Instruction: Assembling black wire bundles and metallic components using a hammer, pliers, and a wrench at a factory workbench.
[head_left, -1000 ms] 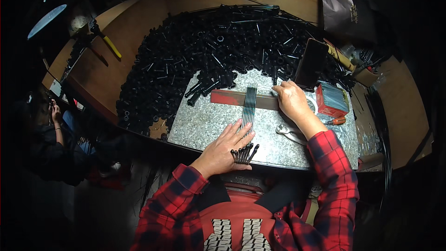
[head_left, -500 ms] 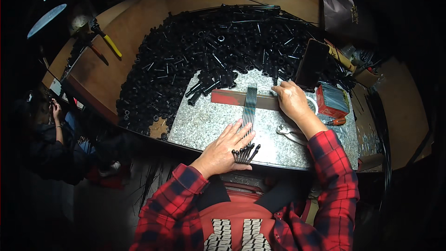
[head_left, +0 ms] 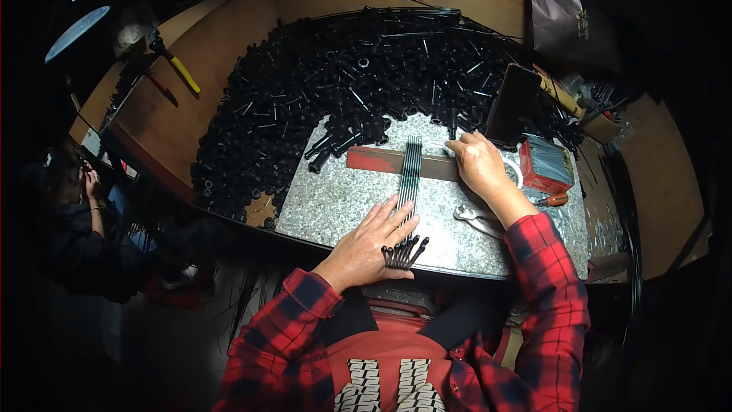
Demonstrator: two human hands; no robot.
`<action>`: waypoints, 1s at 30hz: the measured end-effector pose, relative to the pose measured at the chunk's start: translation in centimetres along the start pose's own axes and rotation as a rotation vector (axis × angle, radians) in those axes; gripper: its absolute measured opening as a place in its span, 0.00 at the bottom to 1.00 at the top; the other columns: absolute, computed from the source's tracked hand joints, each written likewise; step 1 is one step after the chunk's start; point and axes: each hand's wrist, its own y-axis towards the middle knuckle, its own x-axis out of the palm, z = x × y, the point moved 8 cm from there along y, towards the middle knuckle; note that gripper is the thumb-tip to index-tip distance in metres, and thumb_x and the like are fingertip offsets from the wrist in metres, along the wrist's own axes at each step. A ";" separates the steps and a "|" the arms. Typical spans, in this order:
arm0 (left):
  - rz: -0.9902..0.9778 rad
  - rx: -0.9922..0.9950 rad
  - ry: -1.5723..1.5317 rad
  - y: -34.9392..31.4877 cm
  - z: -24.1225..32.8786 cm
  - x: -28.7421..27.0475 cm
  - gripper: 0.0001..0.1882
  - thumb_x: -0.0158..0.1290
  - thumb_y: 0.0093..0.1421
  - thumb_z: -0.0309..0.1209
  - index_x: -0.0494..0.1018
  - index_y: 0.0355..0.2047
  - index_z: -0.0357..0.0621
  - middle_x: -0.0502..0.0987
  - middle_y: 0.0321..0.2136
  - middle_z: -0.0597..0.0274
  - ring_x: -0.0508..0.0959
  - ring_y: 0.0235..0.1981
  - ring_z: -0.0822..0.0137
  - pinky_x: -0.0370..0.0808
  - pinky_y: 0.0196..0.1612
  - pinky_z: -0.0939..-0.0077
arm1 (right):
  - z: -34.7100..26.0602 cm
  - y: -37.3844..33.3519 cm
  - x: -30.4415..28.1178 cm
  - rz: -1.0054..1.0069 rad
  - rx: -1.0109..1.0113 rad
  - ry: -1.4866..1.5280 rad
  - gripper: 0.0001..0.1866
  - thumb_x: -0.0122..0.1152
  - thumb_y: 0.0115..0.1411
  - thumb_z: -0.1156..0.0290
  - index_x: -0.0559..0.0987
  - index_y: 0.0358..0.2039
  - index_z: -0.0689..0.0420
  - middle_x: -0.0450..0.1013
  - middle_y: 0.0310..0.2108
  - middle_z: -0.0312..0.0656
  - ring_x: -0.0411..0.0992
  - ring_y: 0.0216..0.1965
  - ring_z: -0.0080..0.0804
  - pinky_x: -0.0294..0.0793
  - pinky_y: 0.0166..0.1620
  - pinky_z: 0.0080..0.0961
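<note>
Keeping almost exactly the poses of both earlier frames, the two hands show no clear shift, and the rods and bar lie where they did. At far left sits a co-worker (head_left: pixel 72 240) in dark clothing. Next comes a heap of black parts (head_left: pixel 313 91), curving behind a speckled slab (head_left: pixel 328 210). On the slab's near edge the left hand (head_left: pixel 364 246) lies flat, fingers stretched out over a row of thin rods (head_left: pixel 412 164); their dark knobbed ends show between its index finger and thumb. Beyond its fingertips the rods run away from the person and cross over a red-and-dark bar (head_left: pixel 374 159). The right hand (head_left: pixel 480 168) is curled at the bar's right end, apart from the rods; whether it pinches anything cannot be told. Pliers (head_left: pixel 479 220) lie just below it, a red box (head_left: pixel 545 166) to its right.
</note>
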 end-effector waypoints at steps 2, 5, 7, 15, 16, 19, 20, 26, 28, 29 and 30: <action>-0.003 -0.002 -0.001 0.0 -0.1 0.0 0.48 0.62 0.45 0.53 0.59 0.61 0.43 0.54 0.64 0.50 0.50 0.66 0.46 0.52 0.65 0.53 | 0.0 0.1 0.1 -0.006 -0.003 -0.012 0.14 0.47 0.52 0.73 0.81 0.33 0.56 0.72 0.27 0.44 0.70 0.34 0.43 0.72 0.39 0.35; -0.005 0.014 0.007 0.0 -0.1 0.2 0.49 0.63 0.44 0.55 0.58 0.61 0.42 0.54 0.63 0.46 0.49 0.66 0.44 0.49 0.66 0.52 | -0.1 0.1 0.0 -0.010 -0.004 -0.029 0.13 0.49 0.50 0.74 0.81 0.33 0.56 0.72 0.27 0.44 0.70 0.34 0.42 0.73 0.39 0.34; -0.007 0.015 0.004 0.0 -0.1 0.2 0.49 0.63 0.44 0.55 0.58 0.61 0.42 0.54 0.63 0.46 0.49 0.66 0.43 0.50 0.66 0.52 | -0.3 0.1 0.0 -0.008 -0.005 -0.032 0.13 0.49 0.50 0.75 0.81 0.33 0.56 0.72 0.27 0.44 0.71 0.34 0.42 0.73 0.39 0.34; 0.001 0.004 0.000 0.1 0.0 0.0 0.47 0.63 0.45 0.53 0.59 0.61 0.43 0.54 0.64 0.50 0.50 0.66 0.46 0.52 0.65 0.53 | -0.2 0.3 0.4 0.016 -0.041 -0.007 0.14 0.48 0.54 0.75 0.81 0.36 0.57 0.71 0.26 0.44 0.70 0.33 0.43 0.72 0.37 0.35; 0.003 0.008 0.011 0.1 0.0 -0.1 0.47 0.63 0.45 0.53 0.59 0.61 0.43 0.54 0.64 0.50 0.50 0.66 0.46 0.51 0.65 0.53 | -0.1 0.4 0.4 0.016 -0.042 -0.006 0.14 0.48 0.54 0.75 0.81 0.36 0.57 0.71 0.26 0.44 0.70 0.33 0.43 0.72 0.37 0.35; -0.002 0.005 0.004 0.0 0.1 -0.1 0.48 0.62 0.45 0.54 0.58 0.61 0.43 0.54 0.64 0.50 0.50 0.66 0.46 0.51 0.65 0.53 | -0.1 0.6 0.5 -0.001 -0.043 0.052 0.22 0.36 0.62 0.62 0.80 0.37 0.58 0.70 0.26 0.46 0.68 0.33 0.45 0.69 0.38 0.37; -0.002 0.006 0.003 0.0 0.1 -0.1 0.48 0.62 0.45 0.54 0.58 0.61 0.43 0.54 0.64 0.50 0.50 0.66 0.46 0.51 0.65 0.53 | -0.1 0.7 0.5 -0.001 -0.044 0.086 0.30 0.27 0.63 0.55 0.80 0.37 0.58 0.69 0.27 0.47 0.67 0.33 0.46 0.68 0.39 0.39; -0.017 0.002 0.016 0.0 0.0 0.1 0.48 0.62 0.46 0.55 0.58 0.61 0.43 0.53 0.64 0.48 0.50 0.66 0.45 0.51 0.65 0.53 | -0.2 1.2 0.8 -0.008 -0.048 0.130 0.43 0.12 0.63 0.44 0.80 0.39 0.58 0.67 0.27 0.47 0.65 0.33 0.48 0.66 0.40 0.40; -0.018 0.005 0.018 0.0 0.1 0.0 0.48 0.61 0.46 0.55 0.58 0.61 0.43 0.54 0.64 0.48 0.50 0.66 0.45 0.51 0.65 0.53 | -0.4 1.3 0.8 -0.013 -0.055 0.129 0.42 0.13 0.63 0.44 0.80 0.39 0.58 0.67 0.27 0.47 0.65 0.34 0.47 0.66 0.40 0.39; -0.017 0.004 0.017 0.0 0.0 0.0 0.48 0.61 0.46 0.55 0.58 0.61 0.43 0.54 0.64 0.48 0.50 0.66 0.45 0.51 0.65 0.53 | -0.4 1.4 0.9 -0.007 -0.058 0.119 0.42 0.14 0.63 0.45 0.80 0.39 0.57 0.68 0.27 0.47 0.65 0.34 0.47 0.66 0.40 0.39; -0.015 0.005 0.017 0.0 0.0 0.0 0.48 0.61 0.46 0.55 0.58 0.61 0.43 0.54 0.64 0.48 0.50 0.66 0.45 0.51 0.65 0.53 | -0.4 1.4 0.9 0.000 -0.061 0.108 0.41 0.14 0.63 0.45 0.80 0.39 0.57 0.68 0.28 0.47 0.65 0.34 0.47 0.66 0.40 0.39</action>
